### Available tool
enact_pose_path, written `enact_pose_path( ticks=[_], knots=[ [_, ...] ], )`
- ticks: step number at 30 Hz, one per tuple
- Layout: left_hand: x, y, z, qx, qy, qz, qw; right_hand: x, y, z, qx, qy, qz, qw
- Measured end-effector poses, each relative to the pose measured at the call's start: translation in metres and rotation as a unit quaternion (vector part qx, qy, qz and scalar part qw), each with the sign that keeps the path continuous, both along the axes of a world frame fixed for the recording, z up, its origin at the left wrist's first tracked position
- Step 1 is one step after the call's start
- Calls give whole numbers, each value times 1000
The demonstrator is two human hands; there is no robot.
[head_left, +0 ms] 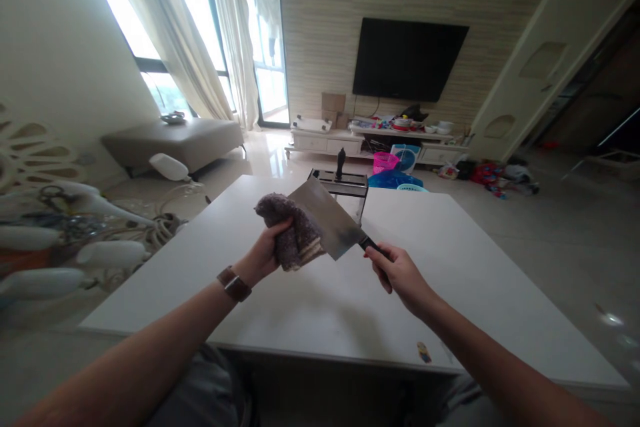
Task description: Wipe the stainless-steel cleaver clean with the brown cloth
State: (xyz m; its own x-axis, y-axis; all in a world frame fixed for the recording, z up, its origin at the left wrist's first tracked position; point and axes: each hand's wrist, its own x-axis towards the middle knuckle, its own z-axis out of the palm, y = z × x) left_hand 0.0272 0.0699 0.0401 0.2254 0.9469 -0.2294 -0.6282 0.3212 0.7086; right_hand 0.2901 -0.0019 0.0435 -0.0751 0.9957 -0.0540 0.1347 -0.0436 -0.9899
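My right hand (395, 270) is closed round the black handle of a broad steel cleaver (325, 219), holding it above the white table (450, 267) with the blade pointing up and left. A fuzzy grey-brown cloth (293, 230) is gripped in my left hand (265, 253) and pressed against the left side of the blade. A brown watch sits on my left wrist. Behind the blade, at the table's far edge, stands a black knife rack (345, 181) with one dark-handled knife upright in it.
A small sticker (424, 351) lies near the table's front edge. Cables and white objects (100, 240) crowd the left side. A grey bench (175, 140) stands by the window. A TV stand (380, 137) with clutter and baskets lies beyond.
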Motion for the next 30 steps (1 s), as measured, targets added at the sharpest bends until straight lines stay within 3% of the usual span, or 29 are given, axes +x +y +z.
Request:
enact_pose_path(
  ticks=[4,7,11,15,22,30],
  knots=[
    [24,-11,0,-15,-25,6,1000,-29,-10,-16,-5,26,32,999],
    [34,-13,2,-21,-24,13,999,-43,-17,-18,-18,28,74,997],
    [34,-9,3,5,4,37,999,-47,-20,-13,-80,56,130,987],
    [30,-12,5,44,45,76,995,-45,-22,-12,-98,63,144,983],
    [21,-15,10,21,25,31,999,-43,-24,-8,-9,60,59,996],
    [37,-22,5,-4,-3,-22,1000,-51,-20,-11,-4,130,24,991]
  ],
)
